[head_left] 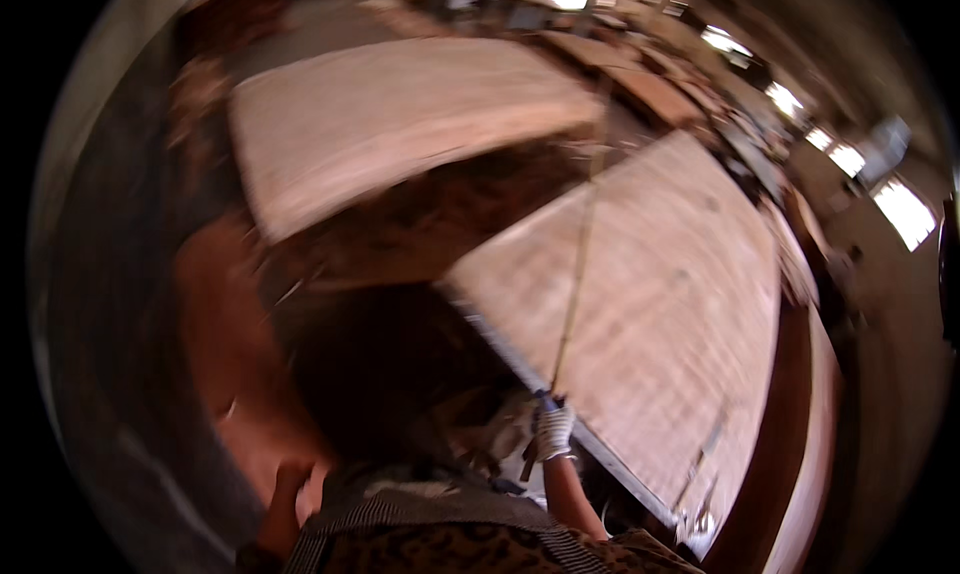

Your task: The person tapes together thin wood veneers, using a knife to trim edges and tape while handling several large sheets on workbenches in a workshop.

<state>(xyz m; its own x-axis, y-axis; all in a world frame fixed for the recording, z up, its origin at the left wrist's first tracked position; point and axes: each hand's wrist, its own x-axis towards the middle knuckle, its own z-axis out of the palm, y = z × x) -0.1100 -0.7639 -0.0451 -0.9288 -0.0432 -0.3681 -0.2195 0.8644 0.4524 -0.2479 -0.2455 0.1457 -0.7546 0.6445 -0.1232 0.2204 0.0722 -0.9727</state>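
My right hand [554, 432], in a white striped glove, is closed around a dark blue tape measure [548, 402]. Its long yellow blade [580, 274] stretches away across a large pale sheet of wood [640, 304]. The hand is at the sheet's near edge. At the lower left, my left hand [300, 482] is low beside my body, near a long reddish-brown board [235, 334]. Blur hides its fingers, so I cannot tell whether it holds anything.
A second thick pale sheet or stack [400, 114] lies farther off to the left. Between the two is a dark gap with scraps [480, 204]. Metal tools [705, 514] rest on the near right corner of the nearer sheet. More boards [650, 84] lie beyond, near bright windows.
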